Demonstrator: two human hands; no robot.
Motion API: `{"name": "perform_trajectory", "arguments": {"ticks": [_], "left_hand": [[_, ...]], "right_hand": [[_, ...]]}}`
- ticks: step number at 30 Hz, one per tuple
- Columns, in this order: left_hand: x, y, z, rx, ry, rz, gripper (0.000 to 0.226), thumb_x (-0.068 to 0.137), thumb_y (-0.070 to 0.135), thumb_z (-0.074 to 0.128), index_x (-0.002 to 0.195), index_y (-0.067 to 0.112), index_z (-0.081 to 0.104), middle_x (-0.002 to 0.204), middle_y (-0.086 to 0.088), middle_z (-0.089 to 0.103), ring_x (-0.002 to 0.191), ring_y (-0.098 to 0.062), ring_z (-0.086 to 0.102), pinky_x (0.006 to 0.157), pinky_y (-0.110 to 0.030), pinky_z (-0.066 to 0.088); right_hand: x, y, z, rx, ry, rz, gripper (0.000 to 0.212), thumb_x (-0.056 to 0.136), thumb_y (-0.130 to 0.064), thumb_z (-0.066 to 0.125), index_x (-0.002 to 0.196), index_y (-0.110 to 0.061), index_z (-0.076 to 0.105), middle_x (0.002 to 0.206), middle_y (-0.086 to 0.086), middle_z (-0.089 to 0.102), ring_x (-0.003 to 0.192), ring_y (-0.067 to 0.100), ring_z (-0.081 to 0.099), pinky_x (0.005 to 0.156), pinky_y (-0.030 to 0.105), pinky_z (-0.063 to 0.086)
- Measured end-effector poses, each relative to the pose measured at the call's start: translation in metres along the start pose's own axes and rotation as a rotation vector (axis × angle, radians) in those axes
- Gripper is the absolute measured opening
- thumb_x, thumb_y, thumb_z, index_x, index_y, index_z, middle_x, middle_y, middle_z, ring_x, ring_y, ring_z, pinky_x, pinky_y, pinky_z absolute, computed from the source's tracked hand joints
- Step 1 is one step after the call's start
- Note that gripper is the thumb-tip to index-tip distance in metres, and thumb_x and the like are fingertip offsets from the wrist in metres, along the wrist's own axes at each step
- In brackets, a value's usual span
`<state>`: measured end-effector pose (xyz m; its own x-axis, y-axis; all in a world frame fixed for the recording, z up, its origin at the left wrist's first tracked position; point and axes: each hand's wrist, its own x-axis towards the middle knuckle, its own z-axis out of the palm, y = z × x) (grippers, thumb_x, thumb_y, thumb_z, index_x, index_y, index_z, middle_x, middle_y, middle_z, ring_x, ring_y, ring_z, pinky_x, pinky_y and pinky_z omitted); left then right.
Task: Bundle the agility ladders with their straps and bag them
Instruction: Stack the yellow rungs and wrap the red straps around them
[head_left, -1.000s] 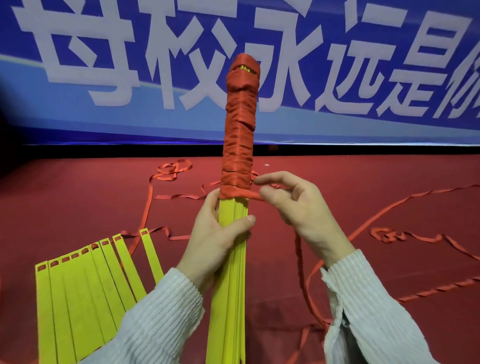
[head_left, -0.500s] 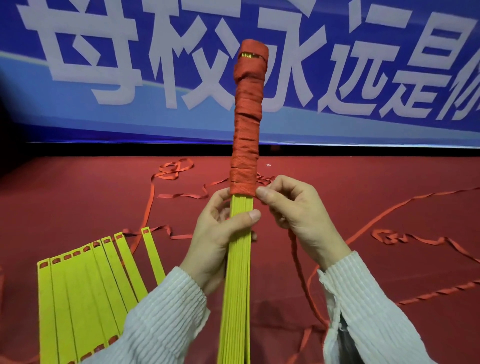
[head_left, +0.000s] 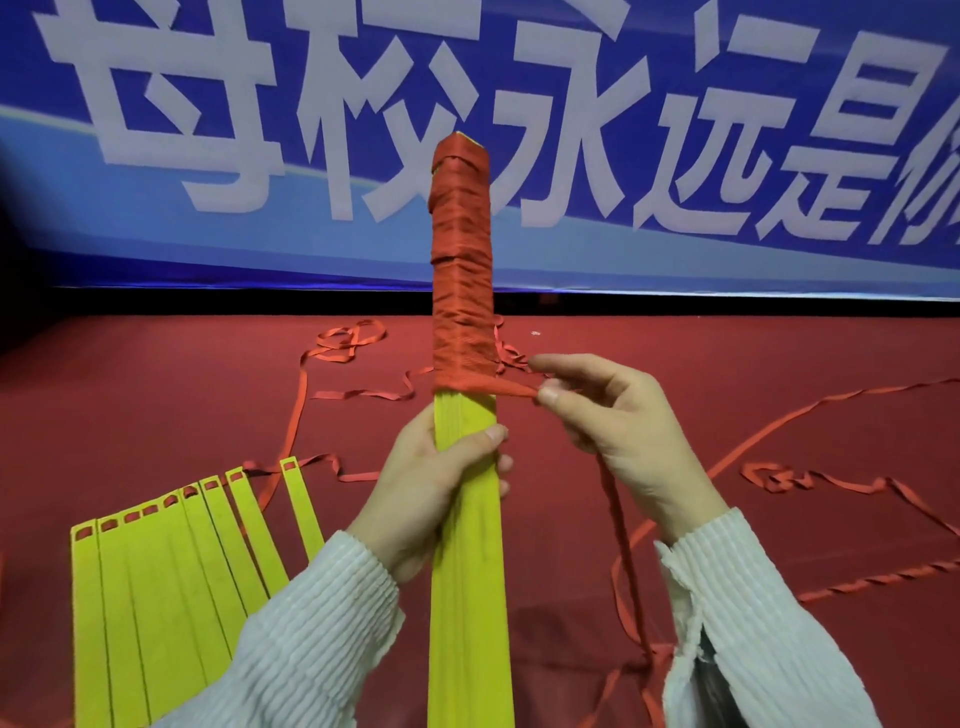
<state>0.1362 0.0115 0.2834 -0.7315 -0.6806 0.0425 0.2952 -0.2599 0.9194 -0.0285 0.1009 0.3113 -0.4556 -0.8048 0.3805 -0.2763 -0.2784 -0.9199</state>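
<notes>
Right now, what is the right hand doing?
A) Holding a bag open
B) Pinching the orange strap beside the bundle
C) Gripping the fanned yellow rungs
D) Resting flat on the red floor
B: the right hand pinches the orange strap taut beside the yellow bundle, which the left hand grips.

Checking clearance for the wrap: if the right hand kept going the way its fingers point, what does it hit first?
Likely the wrapped bundle: the right hand points left along the taut strap it pinches, which runs straight onto the bundle's lower wraps. Depth looks matched, though one view can't confirm.
</notes>
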Motion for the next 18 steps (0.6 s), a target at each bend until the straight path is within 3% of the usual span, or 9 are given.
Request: {"name": "perform_trajectory", "arguments": {"ticks": [4,6,9,12,15,18], "left_hand": [[0.0,0.001,-0.003,0.051,-0.004,0.03,0.02,0.095,0.006,0.069,0.112,0.001,0.06,0.086,-0.012,0.063,0.067,-0.017,0.066,0.061,-0.03,0.059],[-0.001,0.001,-0.003,0.062,-0.011,0.06,0.023,0.095,0.003,0.069,0.115,0.0,0.057,0.086,-0.013,0.062,0.067,-0.018,0.065,0.061,-0.031,0.058],[-0.001,-0.002,-0.002,0.067,0.0,0.111,0.04,0.092,0.0,0.072,0.124,0.008,0.05,0.085,-0.011,0.063,0.066,-0.02,0.062,0.059,-0.033,0.056],[-0.002,-0.002,0.0,0.057,-0.017,0.128,0.045,0.091,0.004,0.075,0.126,0.009,0.047,0.091,-0.012,0.067,0.071,-0.022,0.066,0.063,-0.033,0.058],[-0.001,-0.004,0.001,0.056,-0.03,0.159,0.046,0.085,0.013,0.083,0.123,0.009,0.058,0.101,-0.016,0.071,0.083,-0.024,0.07,0.069,-0.034,0.059],[0.001,-0.005,-0.003,0.097,0.01,0.202,0.039,0.082,0.018,0.085,0.117,0.012,0.069,0.111,-0.023,0.072,0.091,-0.027,0.068,0.081,-0.044,0.058]], "right_hand": [[0.002,0.001,0.005,0.051,-0.008,0.02,0.025,0.106,-0.009,0.051,0.12,-0.014,0.07,0.059,-0.005,0.048,0.051,0.009,0.031,0.047,0.02,0.023],[0.002,-0.002,0.007,-0.019,-0.033,-0.009,0.017,0.104,-0.014,0.058,0.112,-0.01,0.073,0.054,-0.012,0.038,0.048,0.004,0.03,0.048,0.018,0.025],[0.001,-0.004,0.011,-0.154,-0.058,-0.076,0.002,0.092,-0.006,0.072,0.092,-0.006,0.074,0.05,-0.02,0.049,0.048,-0.001,0.038,0.052,0.009,0.031],[0.001,-0.004,0.012,-0.075,0.011,-0.093,0.009,0.092,0.001,0.069,0.086,-0.005,0.07,0.054,-0.018,0.058,0.043,-0.002,0.046,0.049,0.007,0.035],[0.001,0.0,0.014,-0.042,0.019,-0.081,0.017,0.096,-0.008,0.068,0.08,-0.013,0.066,0.059,-0.012,0.057,0.048,0.0,0.044,0.049,0.01,0.034],[0.001,0.002,0.015,-0.077,0.002,-0.058,0.024,0.094,-0.023,0.071,0.073,-0.018,0.063,0.06,-0.012,0.053,0.055,0.002,0.044,0.055,0.015,0.036]]}}
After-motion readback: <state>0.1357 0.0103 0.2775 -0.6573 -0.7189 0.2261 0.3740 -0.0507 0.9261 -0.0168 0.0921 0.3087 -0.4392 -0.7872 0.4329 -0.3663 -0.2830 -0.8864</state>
